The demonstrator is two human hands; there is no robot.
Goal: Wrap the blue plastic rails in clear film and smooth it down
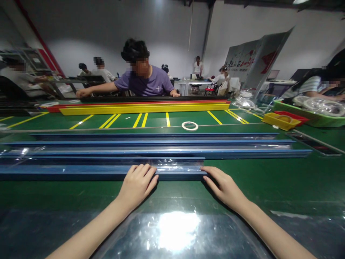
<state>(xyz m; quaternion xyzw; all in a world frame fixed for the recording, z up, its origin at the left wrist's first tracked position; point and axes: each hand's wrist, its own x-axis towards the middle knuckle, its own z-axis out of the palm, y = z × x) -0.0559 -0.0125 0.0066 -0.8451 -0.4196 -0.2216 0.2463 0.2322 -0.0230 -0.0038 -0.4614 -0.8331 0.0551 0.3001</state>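
A long blue channel strip lies crosswise on the green table in front of me, with clear film shining inside its groove. My left hand grips its near wall, fingers over the top edge and thumb in front. At the strip's right end, my right hand pinches the corner between fingers and thumb. Just behind it lie more blue channel strips, parallel to it and reaching further right. Glossy clear sheeting covers the table's near part, under my forearms.
A white tape roll lies beyond the strips. Yellow and red strips line the far side, where a co-worker reaches out. To the right are a phone-like dark slab, a yellow tray and a green tray of tape rolls.
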